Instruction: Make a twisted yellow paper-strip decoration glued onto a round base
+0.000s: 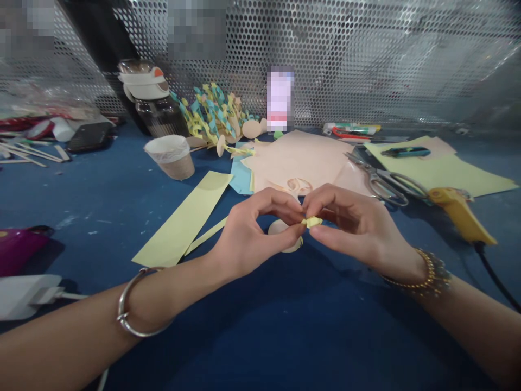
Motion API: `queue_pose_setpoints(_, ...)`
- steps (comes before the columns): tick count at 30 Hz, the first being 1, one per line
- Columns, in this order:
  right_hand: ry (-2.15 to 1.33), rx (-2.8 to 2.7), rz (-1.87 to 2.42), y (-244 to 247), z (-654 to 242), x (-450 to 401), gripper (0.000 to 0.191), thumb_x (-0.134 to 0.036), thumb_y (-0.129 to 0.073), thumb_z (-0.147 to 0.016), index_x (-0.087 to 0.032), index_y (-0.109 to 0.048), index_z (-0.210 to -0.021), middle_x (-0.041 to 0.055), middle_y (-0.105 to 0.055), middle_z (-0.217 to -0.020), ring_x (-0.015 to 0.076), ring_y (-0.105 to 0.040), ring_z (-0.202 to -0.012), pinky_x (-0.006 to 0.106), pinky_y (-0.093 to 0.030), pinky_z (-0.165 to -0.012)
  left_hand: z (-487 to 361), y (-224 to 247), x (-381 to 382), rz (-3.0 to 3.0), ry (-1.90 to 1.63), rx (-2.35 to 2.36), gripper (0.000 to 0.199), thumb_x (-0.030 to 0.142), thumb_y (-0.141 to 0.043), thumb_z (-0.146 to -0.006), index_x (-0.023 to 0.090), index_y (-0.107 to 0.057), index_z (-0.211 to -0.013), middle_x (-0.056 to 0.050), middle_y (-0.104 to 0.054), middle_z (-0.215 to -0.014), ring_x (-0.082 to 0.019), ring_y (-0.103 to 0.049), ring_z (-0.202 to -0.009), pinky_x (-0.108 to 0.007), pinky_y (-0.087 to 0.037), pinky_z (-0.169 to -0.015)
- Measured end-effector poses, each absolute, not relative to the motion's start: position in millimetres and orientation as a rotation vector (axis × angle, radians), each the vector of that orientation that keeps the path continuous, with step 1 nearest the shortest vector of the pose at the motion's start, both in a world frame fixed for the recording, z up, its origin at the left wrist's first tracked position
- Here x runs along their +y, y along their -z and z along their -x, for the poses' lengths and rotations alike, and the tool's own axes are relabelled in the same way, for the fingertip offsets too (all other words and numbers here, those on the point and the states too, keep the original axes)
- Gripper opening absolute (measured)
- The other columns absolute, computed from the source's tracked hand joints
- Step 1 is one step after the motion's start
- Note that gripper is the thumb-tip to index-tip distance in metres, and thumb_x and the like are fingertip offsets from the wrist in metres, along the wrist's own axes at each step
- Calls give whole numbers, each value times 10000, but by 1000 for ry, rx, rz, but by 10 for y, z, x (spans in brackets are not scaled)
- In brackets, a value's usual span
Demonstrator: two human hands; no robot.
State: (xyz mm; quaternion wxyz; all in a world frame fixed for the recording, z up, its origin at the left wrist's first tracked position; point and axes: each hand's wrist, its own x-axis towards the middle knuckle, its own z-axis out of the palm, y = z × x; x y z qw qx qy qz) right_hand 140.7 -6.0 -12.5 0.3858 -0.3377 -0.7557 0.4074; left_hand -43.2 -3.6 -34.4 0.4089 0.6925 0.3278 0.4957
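Observation:
Between my two hands is a small folded piece of yellow paper (313, 221). My left hand (254, 228) pinches its left end between thumb and fingertips. My right hand (352, 222) is closed on the right side of the same piece. Just behind and below the fingertips lies a pale round disc (280, 231), partly covered by my left hand. Left of my left hand, a wide yellow paper strip (185, 217) rests on the blue table (252, 326), with a narrow yellow strip (205, 236) beside it.
Peach paper sheets (305, 157) lie behind my hands. Scissors (380, 179), a yellow glue gun (462, 214) with a cord and a utility knife (406, 152) are on the right. A paper cup (173, 157), a bottle (152, 103) and twisted paper decorations (214, 111) stand at back left.

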Motion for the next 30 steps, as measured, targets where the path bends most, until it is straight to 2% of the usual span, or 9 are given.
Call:
queue_pose_setpoints(12,-1035,-1854,899,130,-1383,-80,184,-180,-655,-766,-207,-570,-927,21,-582,-922,157,-587,-834,282,-512,-701,436,346,-47,-1757,-1240,825,185,107,-684,-710,186,-619,-864,-2,-688,-814,-131,-652,-748,-246,-551,-714)
queue_pose_setpoints(30,-1008,-1889,857,125,-1398,-60,116,-169,-640,-758,-203,-569,-845,27,-570,-860,170,-565,-803,328,-486,-702,440,331,-57,-1833,-1220,837,157,137,-688,-700,186,-611,-828,-10,-655,-803,-148,-627,-758,-290,-527,-737)
